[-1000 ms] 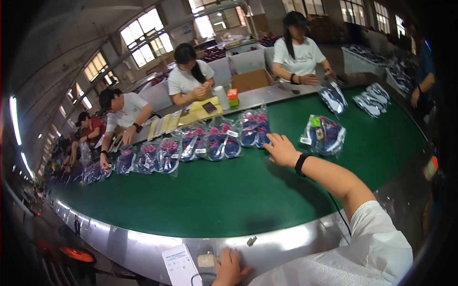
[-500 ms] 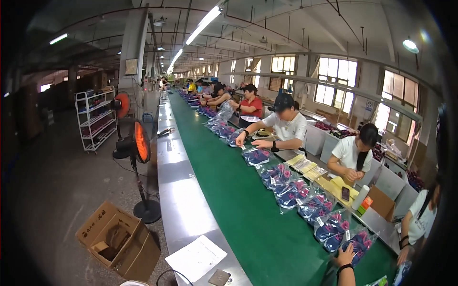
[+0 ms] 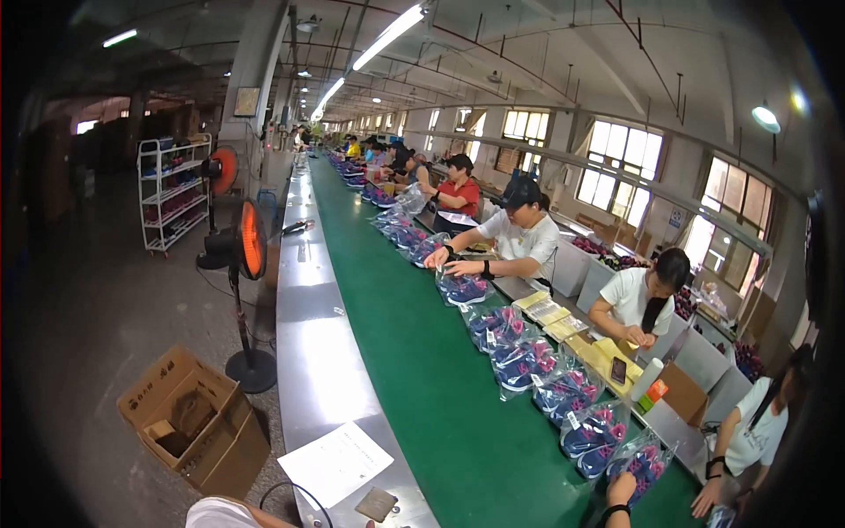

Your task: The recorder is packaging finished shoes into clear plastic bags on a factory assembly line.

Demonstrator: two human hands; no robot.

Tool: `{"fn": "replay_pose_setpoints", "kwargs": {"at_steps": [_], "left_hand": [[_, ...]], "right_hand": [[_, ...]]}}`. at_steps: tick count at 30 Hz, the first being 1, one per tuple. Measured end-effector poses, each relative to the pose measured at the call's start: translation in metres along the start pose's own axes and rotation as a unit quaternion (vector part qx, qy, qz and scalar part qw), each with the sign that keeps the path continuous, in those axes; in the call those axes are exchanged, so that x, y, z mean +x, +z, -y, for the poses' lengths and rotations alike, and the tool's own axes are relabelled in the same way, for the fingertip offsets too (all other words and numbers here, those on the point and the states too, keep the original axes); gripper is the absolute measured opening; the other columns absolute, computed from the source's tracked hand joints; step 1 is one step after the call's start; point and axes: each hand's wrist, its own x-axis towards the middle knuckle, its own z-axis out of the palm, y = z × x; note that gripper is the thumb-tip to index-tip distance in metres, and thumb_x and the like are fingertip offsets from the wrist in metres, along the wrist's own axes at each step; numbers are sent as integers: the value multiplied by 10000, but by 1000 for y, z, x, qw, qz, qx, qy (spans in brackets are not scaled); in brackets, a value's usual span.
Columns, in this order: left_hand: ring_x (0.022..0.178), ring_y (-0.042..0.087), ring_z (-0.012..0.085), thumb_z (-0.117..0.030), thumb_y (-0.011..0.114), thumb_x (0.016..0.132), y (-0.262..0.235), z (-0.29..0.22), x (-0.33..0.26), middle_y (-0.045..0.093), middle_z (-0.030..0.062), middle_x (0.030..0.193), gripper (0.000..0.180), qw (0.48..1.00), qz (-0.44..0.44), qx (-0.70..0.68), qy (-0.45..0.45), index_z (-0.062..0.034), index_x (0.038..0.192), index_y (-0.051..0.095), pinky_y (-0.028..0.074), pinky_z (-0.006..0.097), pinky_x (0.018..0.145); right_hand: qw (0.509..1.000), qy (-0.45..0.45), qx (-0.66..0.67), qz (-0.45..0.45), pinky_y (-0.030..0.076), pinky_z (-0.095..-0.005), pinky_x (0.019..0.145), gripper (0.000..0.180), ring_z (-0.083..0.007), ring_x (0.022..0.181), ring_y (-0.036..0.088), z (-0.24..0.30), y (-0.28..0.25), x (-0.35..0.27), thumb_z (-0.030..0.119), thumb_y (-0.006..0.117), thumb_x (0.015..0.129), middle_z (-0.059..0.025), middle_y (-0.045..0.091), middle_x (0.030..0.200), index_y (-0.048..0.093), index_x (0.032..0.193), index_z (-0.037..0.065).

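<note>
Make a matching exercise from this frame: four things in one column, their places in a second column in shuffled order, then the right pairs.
Things:
1. cardboard box
2. paper sheet
3. bagged shoes
4. fan

Places:
A. on the green belt, along its right side
B. standing on the floor on a pole, left of the metal ledge
C. open on the floor, lower left
D. lying flat on the metal ledge beside the belt

Pairs: 1-C, 2-D, 3-A, 4-B

The right hand rests by the nearest bag.
</note>
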Motion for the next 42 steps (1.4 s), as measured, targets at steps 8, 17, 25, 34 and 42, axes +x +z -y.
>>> {"fn": "replay_pose_setpoints", "kwargs": {"at_steps": [8,17,25,34,42], "left_hand": [[1336,50,474,-257,388,885,1,14,-4,-4,225,1477,601,1000,9,5,16,-240,1433,139,97,807,841],[1321,18,489,-519,784,492,3,21,9,-44,264,1460,1235,998,9,48,30,-163,1440,77,158,804,812],[1178,382,414,-478,607,770,-31,8,32,375,229,1305,678,990,54,124,40,-37,1251,422,337,597,875],[940,594,246,-393,616,824,-115,-8,158,617,188,1022,488,987,48,-117,97,38,1053,585,467,329,811],[544,546,306,-543,528,816,-118,-64,149,555,189,576,593,988,156,-19,6,1,590,605,428,386,550]], "right_hand": [[998,-66,11,8,469,-448,617,118,-353,648,584,12,-13,-54,154,663,702,-153,609,698,619,703,46],[927,-201,226,222,443,-451,586,224,-383,651,569,146,-170,-177,224,587,795,-199,591,687,598,713,16],[855,-302,280,314,427,-430,562,172,-347,637,560,187,-286,-257,167,560,767,-160,553,646,554,639,53],[869,-132,350,324,490,-339,608,117,-277,674,618,134,-309,-241,174,609,809,-106,642,780,643,839,66],[899,-36,291,325,481,-403,625,173,-303,694,605,123,-319,-283,272,599,804,-82,629,783,636,832,106]]}}
